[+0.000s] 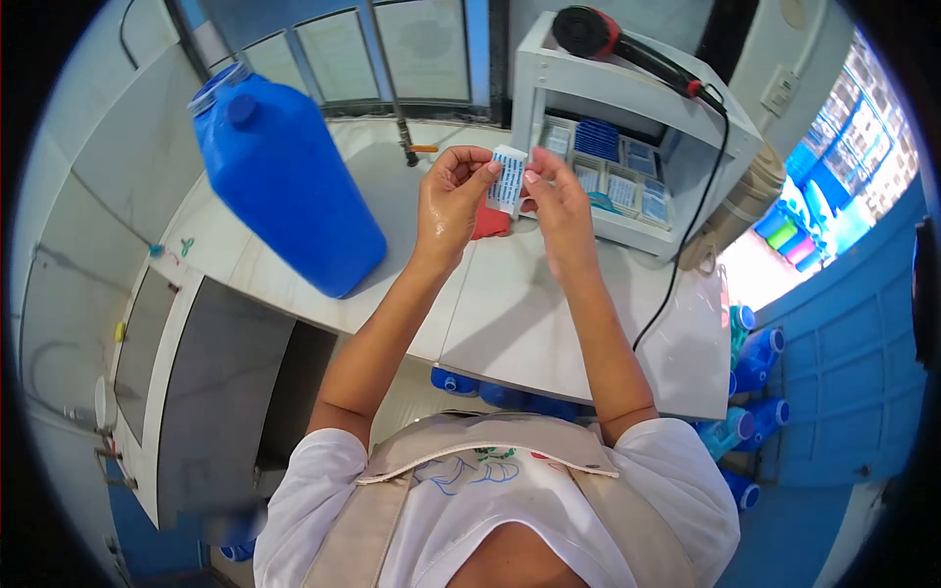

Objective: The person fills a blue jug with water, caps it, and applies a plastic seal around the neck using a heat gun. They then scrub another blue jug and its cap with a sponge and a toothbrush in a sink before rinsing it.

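Over the counter, my left hand (449, 201) pinches the left side of a small white label (507, 179) with blue print. At the label's right edge, the fingers of my right hand (561, 201) are closed on it too. Below the label, partly covered by my left hand, a red item (492, 223) lies on the counter; its kind is not clear. A large blue water jug (284, 186) with a blue cap on its side stands on the counter to the left of my hands.
A white shelf unit (647, 245) at the right holds sorted labels (621, 191) in compartments. On its top rests a black and red heat gun (627, 47), its cord (714, 162) trailing over the counter (529, 314). A tap (408, 147) stands behind; blue jugs (760, 363) sit at lower right.
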### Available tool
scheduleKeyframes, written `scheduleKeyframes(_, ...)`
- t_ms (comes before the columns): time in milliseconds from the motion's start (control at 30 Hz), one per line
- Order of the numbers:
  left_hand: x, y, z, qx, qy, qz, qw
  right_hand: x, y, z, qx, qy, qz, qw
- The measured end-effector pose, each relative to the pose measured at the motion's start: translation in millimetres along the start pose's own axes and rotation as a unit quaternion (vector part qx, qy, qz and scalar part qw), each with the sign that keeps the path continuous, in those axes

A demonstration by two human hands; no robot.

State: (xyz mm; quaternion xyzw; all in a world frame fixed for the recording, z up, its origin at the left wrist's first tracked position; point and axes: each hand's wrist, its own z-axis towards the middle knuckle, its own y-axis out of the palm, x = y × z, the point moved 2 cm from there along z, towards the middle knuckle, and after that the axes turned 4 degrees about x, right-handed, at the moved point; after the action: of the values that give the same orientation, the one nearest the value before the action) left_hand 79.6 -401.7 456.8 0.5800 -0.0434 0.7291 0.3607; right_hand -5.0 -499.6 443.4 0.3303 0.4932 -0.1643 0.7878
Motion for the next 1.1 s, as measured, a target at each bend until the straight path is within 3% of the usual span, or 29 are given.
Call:
scheduleKeyframes(33,5,-5,-3,0.007,0.020,0.016,1.000,3,7,-2,-0.048,0.069,0.065,0.994)
scheduleKeyframes(67,10,-9,-5,0.015,0.040,0.032,0.999,5,12,-3,-0.061,0.072,0.067,0.993)
scheduleKeyframes(133,16,-20,-5,0.041,0.078,0.047,0.995,10,25,-3,-0.081,0.011,-0.076,0.994)
scheduleKeyframes(200,30,-36,-7,0.069,0.117,0.066,0.989,7,44,0,-0.099,-0.001,-0.077,0.992)
scheduleKeyframes(333,71,-80,-10,0.080,0.112,0.115,0.984,-8,91,9,-0.173,-0.064,-0.050,0.982)
scheduleKeyframes(400,102,-94,-15,0.100,0.145,0.127,0.976,-11,119,15,-0.182,-0.039,-0.018,0.982)
scheduleKeyframes(467,124,-113,-13,0.098,0.134,0.126,0.978,-10,149,25,-0.198,-0.182,-0.072,0.961)
scheduleKeyframes(500,136,-121,-10,0.116,0.138,0.160,0.971,-8,166,28,-0.204,-0.180,-0.069,0.960)
scheduleKeyframes(600,160,-146,4,0.146,0.169,0.193,0.956,-9,215,35,-0.163,-0.248,-0.047,0.954)
scheduleKeyframes(667,175,-157,15,0.170,0.205,0.262,0.928,-12,240,40,-0.137,-0.343,-0.086,0.925)
scheduleKeyframes(800,180,-177,46,0.190,0.272,0.372,0.867,-4,268,53,-0.080,-0.368,-0.104,0.921)
scheduleKeyframes(833,179,-180,49,0.195,0.300,0.367,0.859,1,272,55,-0.081,-0.331,-0.100,0.935)
scheduleKeyframes(967,181,-185,56,0.231,0.290,0.416,0.830,4,282,62,-0.060,-0.358,-0.102,0.926)
scheduleKeyframes(1100,180,-196,67,0.242,0.326,0.480,0.777,-1,287,73,-0.099,-0.354,-0.124,0.922)
